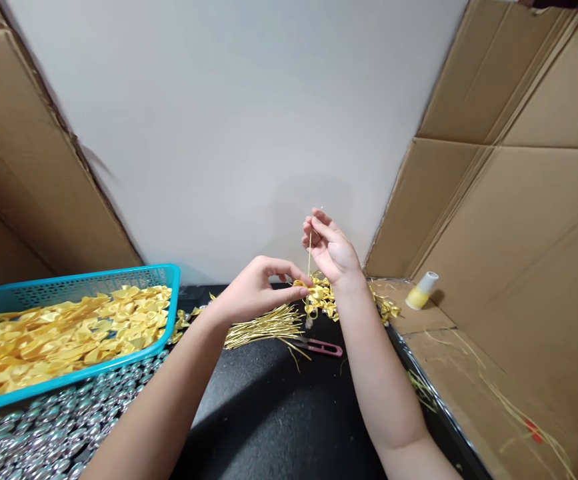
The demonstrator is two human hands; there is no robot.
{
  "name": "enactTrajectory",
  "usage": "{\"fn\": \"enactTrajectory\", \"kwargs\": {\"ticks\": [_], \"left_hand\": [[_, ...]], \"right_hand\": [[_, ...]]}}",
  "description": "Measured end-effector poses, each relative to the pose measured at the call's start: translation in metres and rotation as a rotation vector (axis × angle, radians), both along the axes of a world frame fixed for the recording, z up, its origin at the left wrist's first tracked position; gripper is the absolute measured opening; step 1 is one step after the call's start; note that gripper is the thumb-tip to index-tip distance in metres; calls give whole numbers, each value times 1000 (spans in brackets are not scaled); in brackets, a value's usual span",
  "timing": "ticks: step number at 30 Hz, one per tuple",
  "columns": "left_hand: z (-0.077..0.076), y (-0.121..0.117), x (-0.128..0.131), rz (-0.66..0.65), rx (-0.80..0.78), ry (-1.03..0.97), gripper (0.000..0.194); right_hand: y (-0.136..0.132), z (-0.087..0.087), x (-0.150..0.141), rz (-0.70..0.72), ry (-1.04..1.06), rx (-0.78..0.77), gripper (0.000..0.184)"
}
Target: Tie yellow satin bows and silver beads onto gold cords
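white wall (239, 107) behind; gold cord (310, 253) runs upright

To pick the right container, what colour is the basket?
The basket is turquoise blue; it shows best in the head view, at left.

Black worktop (269, 407), pink-handled snips (325, 347) lying on it. Gold ties (261, 329) just left of the snips, yellow bows (326, 305) beyond, silver beads (63, 417) and blue basket (175, 287) well left (basket's underside hidden).
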State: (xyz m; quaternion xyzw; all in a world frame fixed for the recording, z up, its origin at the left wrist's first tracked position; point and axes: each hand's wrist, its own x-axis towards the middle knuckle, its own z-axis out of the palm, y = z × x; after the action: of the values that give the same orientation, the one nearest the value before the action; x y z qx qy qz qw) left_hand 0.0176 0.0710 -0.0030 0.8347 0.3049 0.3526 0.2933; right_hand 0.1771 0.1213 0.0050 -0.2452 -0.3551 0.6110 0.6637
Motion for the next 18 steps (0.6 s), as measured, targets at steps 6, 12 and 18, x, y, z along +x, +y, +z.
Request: {"fn": "enactTrajectory", "kwargs": {"ticks": [6, 12, 18], "left_hand": [[-2, 2, -1, 3, -31, 7, 20], [-2, 3, -1, -6, -61, 22, 17], [-3, 2, -1, -75, -65, 36, 11]], "right_hand": [[3, 0, 0, -15, 80, -82, 17], [13, -9, 0, -58, 25, -61, 13], [23, -17, 5, -106, 69, -45, 13]]}}
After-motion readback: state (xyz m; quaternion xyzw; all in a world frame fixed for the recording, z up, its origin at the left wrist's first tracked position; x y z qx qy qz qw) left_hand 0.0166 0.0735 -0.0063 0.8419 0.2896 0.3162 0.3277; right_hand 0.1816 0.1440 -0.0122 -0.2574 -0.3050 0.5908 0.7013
